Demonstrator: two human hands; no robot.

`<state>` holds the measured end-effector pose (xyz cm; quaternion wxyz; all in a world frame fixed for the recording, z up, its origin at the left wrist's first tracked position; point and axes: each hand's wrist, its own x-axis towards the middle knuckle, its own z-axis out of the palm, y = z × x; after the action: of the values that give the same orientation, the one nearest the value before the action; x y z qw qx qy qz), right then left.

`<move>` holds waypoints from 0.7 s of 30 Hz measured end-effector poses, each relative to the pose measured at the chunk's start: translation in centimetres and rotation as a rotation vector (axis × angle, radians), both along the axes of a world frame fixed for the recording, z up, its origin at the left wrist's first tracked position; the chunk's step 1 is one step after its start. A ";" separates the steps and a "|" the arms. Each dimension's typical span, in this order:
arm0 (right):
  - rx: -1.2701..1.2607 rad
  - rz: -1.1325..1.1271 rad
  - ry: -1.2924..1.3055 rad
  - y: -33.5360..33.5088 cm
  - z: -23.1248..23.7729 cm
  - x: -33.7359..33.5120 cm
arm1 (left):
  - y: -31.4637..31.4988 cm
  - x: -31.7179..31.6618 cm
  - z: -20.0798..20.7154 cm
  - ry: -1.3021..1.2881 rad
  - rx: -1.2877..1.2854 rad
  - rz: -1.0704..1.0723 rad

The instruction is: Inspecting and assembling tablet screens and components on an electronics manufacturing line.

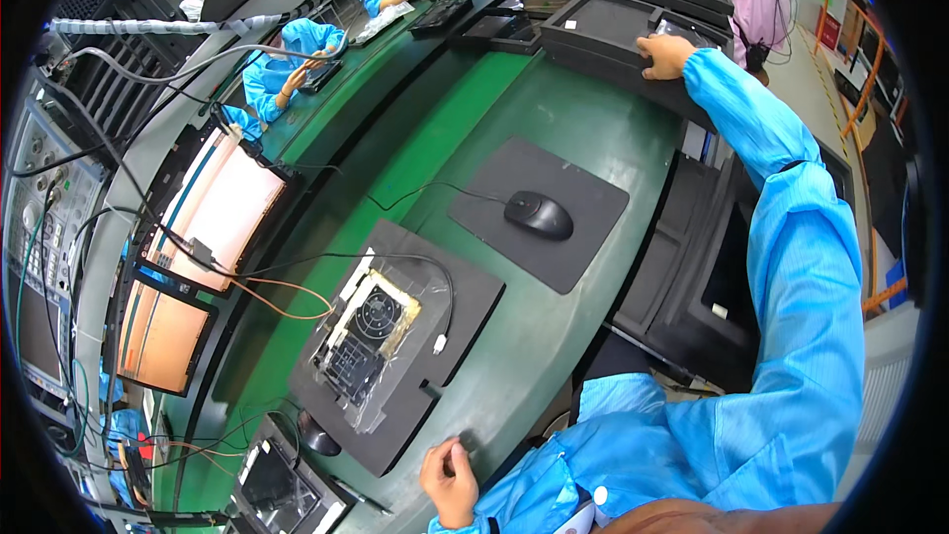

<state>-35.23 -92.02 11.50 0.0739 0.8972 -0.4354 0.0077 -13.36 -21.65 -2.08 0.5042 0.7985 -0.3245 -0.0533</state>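
The left hand is resting at the bottom centre of the frame on the near edge of the green tabletop, its fingers curled loosely together and gripping nothing. Just above and left of it, a black fixture plate is lying on the tabletop, carrying a small framed module under clear film; hand and plate are lying close, not touching. Farther up, at frame centre, a black mouse is sitting on a dark mat. The right arm, in a blue sleeve, is extending up the right side. The right hand is lying at upper centre-right on a black tray, fingers spread slightly apart, pressing flat against the tray's surface beside a clear-wrapped piece. Whether they are touching that piece cannot be told.
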 end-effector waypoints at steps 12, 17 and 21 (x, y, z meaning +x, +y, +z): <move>-0.040 0.344 -0.120 -5.5 -2.8 -4.8 | 0.2 -0.5 -0.7 0.031 0.139 0.232; -0.081 0.386 -0.133 -5.9 -2.8 -3.3 | -0.4 -0.8 -0.2 0.014 0.180 0.234; -0.106 0.495 -0.232 -6.0 -3.3 -4.5 | -0.2 -0.9 -0.2 -0.019 0.177 0.230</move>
<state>-39.73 -98.03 8.15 0.0664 0.9643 -0.2073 0.1512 -14.29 -21.81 -2.29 0.4315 0.8722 -0.2296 -0.0162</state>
